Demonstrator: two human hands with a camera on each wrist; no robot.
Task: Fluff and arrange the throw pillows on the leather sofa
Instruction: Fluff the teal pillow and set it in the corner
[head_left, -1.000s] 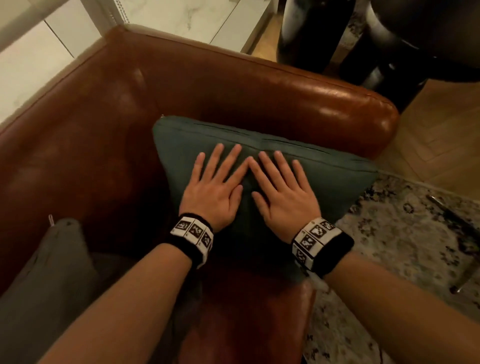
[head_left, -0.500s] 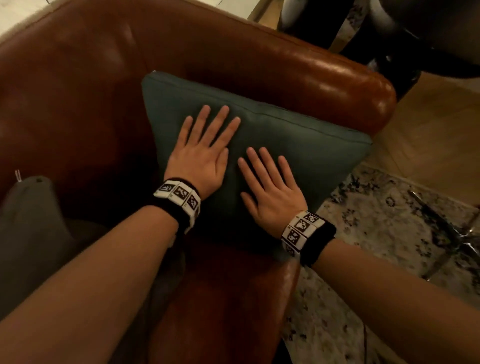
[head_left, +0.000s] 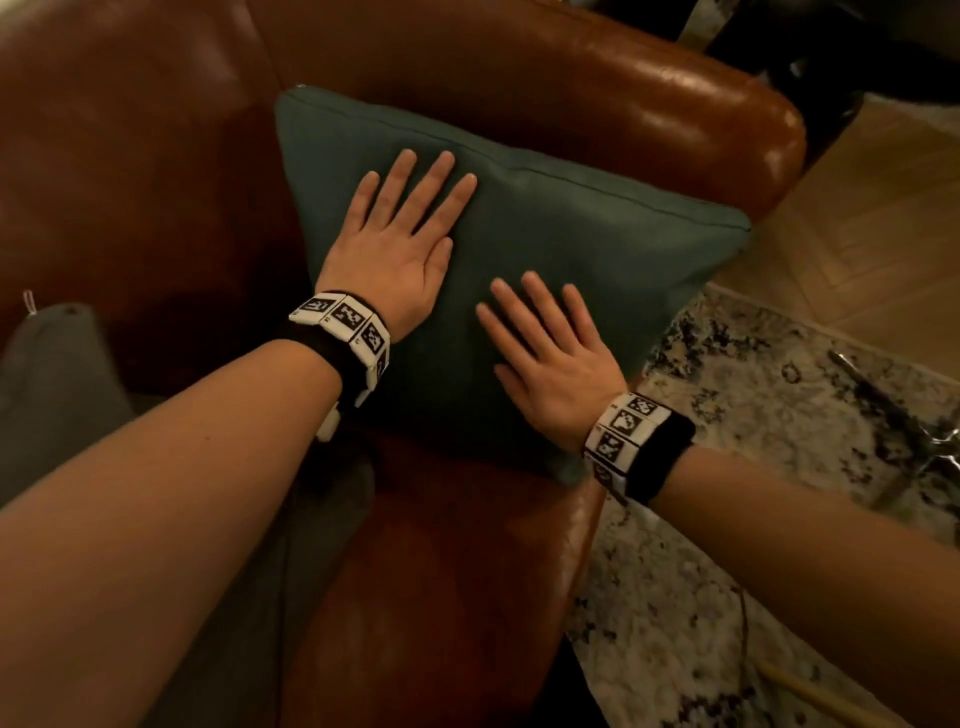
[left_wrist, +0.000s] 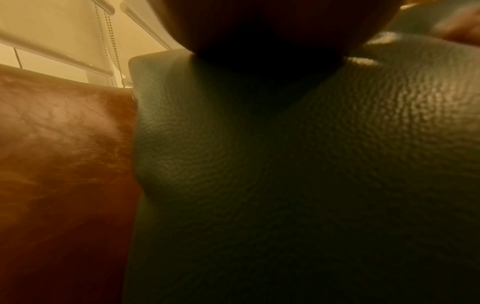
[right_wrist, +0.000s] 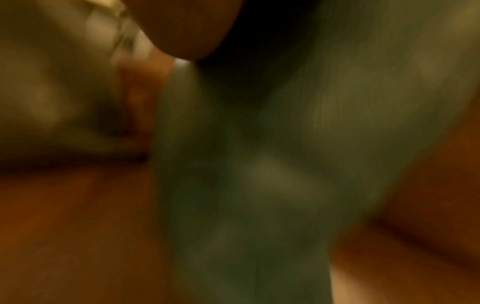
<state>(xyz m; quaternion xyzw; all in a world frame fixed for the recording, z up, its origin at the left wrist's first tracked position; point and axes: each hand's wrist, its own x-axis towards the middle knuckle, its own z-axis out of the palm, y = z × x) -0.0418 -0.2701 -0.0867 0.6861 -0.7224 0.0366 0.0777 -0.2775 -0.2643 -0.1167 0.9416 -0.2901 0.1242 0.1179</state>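
Note:
A dark teal throw pillow (head_left: 561, 244) leans in the corner of the brown leather sofa (head_left: 519, 78), against the armrest. My left hand (head_left: 400, 234) lies flat on its upper left face, fingers straight and spread. My right hand (head_left: 550, 348) presses flat on its lower middle, fingers straight. The left wrist view shows the grained teal pillow (left_wrist: 285, 164) close up beside the brown sofa back (left_wrist: 64, 144). The right wrist view is blurred, with the teal pillow (right_wrist: 259, 164) filling its middle.
A grey pillow (head_left: 57, 374) sits on the seat at the left edge. A patterned rug (head_left: 779, 441) and wood floor (head_left: 883, 208) lie to the right of the sofa. A metal furniture leg (head_left: 883, 395) stands on the rug. Window blinds with a bead chain (left_wrist: 114, 51) hang behind the sofa.
My hands have drawn apart on the pillow: the left slid up and left, the right slid down toward the seat edge. The pillow stays in the corner.

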